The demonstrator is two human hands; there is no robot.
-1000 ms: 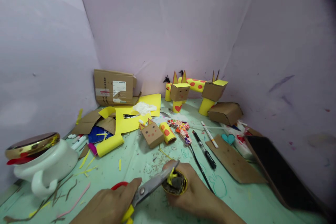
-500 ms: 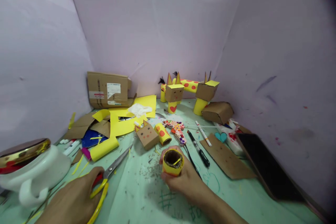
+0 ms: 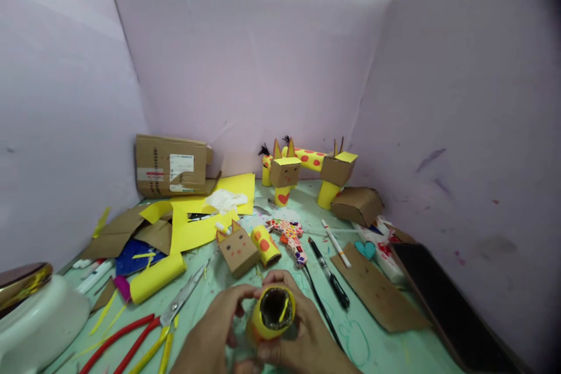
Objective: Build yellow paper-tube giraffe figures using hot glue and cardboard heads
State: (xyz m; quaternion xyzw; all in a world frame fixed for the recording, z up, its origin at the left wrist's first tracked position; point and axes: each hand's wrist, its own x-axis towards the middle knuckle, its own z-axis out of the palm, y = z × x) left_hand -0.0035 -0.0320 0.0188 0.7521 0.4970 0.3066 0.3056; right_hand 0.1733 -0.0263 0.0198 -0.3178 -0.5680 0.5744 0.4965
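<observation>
My right hand [image 3: 309, 327] is wrapped round a short yellow cardboard tube [image 3: 258, 333], its open end facing up and a yellow strip showing inside. From the other side my left hand [image 3: 214, 324] curls about the tube, fingertips at its rim and thumb low down. Left of my hands lie scissors [image 3: 175, 307] with one red and one yellow handle, blades slightly apart. Beyond the tube sit a cardboard box head [image 3: 239, 251] with pointed ears and a drawn face, and a yellow tube with orange spots [image 3: 265, 245].
Finished box-headed figures [image 3: 284, 172] stand at the back. A glue gun [image 3: 289, 236] with patterned covering, a black pen [image 3: 328, 274], cardboard [image 3: 381, 292] and a phone [image 3: 447, 298] lie to the right. A white cup [image 3: 48, 321] and rolled yellow paper [image 3: 158, 279] are at left.
My left hand has let go of the scissors, now lying on the table, and moved right to the tube. The view has tilted upward, showing a picture above the back panel.
</observation>
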